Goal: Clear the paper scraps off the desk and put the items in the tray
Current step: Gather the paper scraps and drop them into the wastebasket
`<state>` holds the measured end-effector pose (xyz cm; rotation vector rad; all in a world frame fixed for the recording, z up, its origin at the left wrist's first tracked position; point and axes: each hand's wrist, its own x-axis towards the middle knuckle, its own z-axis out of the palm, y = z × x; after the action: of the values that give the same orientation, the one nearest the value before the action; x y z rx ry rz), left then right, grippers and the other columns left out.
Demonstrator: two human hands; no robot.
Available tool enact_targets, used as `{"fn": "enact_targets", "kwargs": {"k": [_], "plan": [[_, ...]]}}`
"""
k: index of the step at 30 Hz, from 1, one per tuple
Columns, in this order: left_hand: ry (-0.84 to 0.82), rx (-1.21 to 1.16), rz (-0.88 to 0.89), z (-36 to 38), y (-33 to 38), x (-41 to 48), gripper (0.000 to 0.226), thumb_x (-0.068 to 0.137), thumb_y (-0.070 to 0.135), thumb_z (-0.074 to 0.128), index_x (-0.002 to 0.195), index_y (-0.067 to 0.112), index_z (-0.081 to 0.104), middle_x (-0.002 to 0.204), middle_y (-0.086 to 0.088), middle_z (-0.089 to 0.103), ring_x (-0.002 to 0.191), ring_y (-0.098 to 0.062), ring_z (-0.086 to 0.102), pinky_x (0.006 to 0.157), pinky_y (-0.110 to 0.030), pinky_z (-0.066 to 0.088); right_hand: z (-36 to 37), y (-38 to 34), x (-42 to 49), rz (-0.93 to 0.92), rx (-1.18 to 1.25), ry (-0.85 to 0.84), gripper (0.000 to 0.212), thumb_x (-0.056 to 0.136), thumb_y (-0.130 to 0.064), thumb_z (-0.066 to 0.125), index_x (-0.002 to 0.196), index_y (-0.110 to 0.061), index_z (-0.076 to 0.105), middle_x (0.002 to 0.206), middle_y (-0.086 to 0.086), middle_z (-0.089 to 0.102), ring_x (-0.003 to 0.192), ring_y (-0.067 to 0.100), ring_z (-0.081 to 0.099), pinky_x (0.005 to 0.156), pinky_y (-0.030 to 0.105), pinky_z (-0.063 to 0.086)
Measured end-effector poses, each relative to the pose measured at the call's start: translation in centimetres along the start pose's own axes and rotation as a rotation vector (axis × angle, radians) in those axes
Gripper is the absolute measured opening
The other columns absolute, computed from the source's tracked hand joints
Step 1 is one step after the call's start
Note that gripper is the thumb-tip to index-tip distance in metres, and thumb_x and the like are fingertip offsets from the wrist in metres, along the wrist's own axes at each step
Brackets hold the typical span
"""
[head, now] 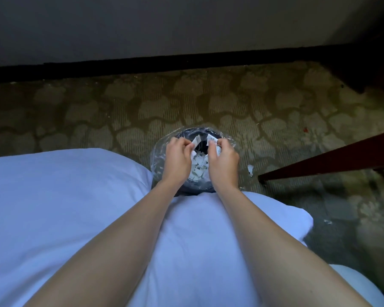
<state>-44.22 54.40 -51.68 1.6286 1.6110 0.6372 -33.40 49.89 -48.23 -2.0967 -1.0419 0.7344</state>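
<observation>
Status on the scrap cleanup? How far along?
Done: a pile of scraps already lies in the bin. In hand: left hand and right hand each pinch a paper piece over it. Left: a stray scrap on the carpet beside the bin; desk and tray are out of view.

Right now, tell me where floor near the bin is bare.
Bare carpet: between the bin and the baseboard. Crowded: left hand and right hand, holding paper, cover the bin's mouth; a scrap lies between bin and wooden rail; white fabric borders its left.
</observation>
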Motion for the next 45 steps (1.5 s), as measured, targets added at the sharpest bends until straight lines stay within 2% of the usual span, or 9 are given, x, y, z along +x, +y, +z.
{"fn": "enact_targets", "kwargs": {"k": [5,12,16,18,22,30,33,42,45], "plan": [[-0.035,0.01,-0.014,1.4,-1.0,1.0,0.016,0.101,0.023,0.051,0.091,0.018,0.062,0.099,0.001,0.054,0.095,-0.013,0.05,0.077,-0.017,0.03,1.5,0.8,1.3,0.046,0.05,-0.007,0.019,0.103,-0.036,0.041,0.095,-0.021,0.048,0.094,0.0,0.058,0.086,0.019,0.052,0.066,0.029,0.035],[-0.061,0.04,0.007,2.3,-2.2,1.6,0.017,0.098,0.02,0.055,0.095,0.011,0.068,0.095,0.001,0.059,0.094,-0.016,0.055,0.084,-0.027,0.042,2.6,1.6,2.1,0.124,0.106,-0.035,0.024,0.106,-0.031,0.032,0.097,-0.012,0.044,0.11,0.006,0.05,0.092,0.02,0.048,0.075,0.033,0.034],[-0.089,0.065,-0.005,2.7,-2.3,1.8,0.021,0.099,0.024,0.054,0.107,0.011,0.069,0.108,-0.002,0.065,0.104,-0.017,0.056,0.091,-0.028,0.043,3.1,2.1,2.4,0.199,0.122,-0.083,0.021,0.104,-0.03,0.035,0.105,-0.013,0.047,0.117,0.005,0.052,0.1,0.024,0.051,0.079,0.035,0.037],[-0.126,0.091,-0.028,2.9,-2.7,1.8,0.023,0.098,0.026,0.055,0.111,0.013,0.068,0.116,-0.002,0.063,0.112,-0.02,0.054,0.098,-0.038,0.044,3.4,2.4,2.6,0.231,0.129,-0.095,0.016,0.101,-0.033,0.037,0.104,-0.021,0.047,0.116,0.005,0.058,0.102,0.025,0.054,0.09,0.042,0.043],[-0.149,0.189,-0.054,3.0,-2.9,1.6,0.031,0.098,0.03,0.055,0.122,0.014,0.066,0.131,0.002,0.058,0.128,-0.021,0.043,0.108,-0.048,0.032,3.3,2.6,2.6,0.238,0.047,-0.127,0.025,0.102,-0.031,0.034,0.108,-0.015,0.053,0.11,0.006,0.063,0.102,0.022,0.051,0.109,0.05,0.029],[-0.131,0.24,-0.028,2.5,-2.4,1.2,0.029,0.102,0.032,0.047,0.107,0.021,0.074,0.128,0.009,0.061,0.126,-0.014,0.044,0.098,-0.036,0.022,3.2,2.6,2.3,0.231,0.099,-0.193,0.039,0.098,-0.031,0.044,0.135,-0.019,0.049,0.139,0.002,0.053,0.127,0.026,0.048,0.11,0.049,0.034],[-0.082,0.304,-0.022,2.2,-2.3,1.3,0.029,0.099,0.035,0.051,0.101,0.023,0.077,0.121,0.009,0.065,0.12,-0.015,0.049,0.095,-0.037,0.026,3.1,2.4,2.0,0.23,0.102,-0.227,0.044,0.094,-0.032,0.047,0.138,-0.023,0.046,0.145,-0.001,0.047,0.131,0.025,0.044,0.11,0.048,0.033],[-0.066,0.365,0.025,1.9,-1.8,1.3,0.024,0.095,0.036,0.058,0.105,0.025,0.077,0.12,0.01,0.067,0.116,-0.012,0.054,0.098,-0.036,0.029,1.3,1.4,0.6,0.202,0.088,-0.278,0.048,0.09,-0.033,0.048,0.138,-0.027,0.045,0.146,-0.004,0.045,0.135,0.023,0.039,0.11,0.049,0.036],[-0.126,0.402,0.072,1.8,-1.2,0.9,0.026,0.095,0.033,0.055,0.111,0.024,0.075,0.125,0.009,0.065,0.12,-0.013,0.052,0.098,-0.034,0.025,-0.1,0.5,-0.2,0.239,0.151,-0.278,0.052,0.085,-0.037,0.047,0.136,-0.029,0.047,0.14,-0.005,0.051,0.126,0.024,0.05,0.103,0.05,0.043]]}}
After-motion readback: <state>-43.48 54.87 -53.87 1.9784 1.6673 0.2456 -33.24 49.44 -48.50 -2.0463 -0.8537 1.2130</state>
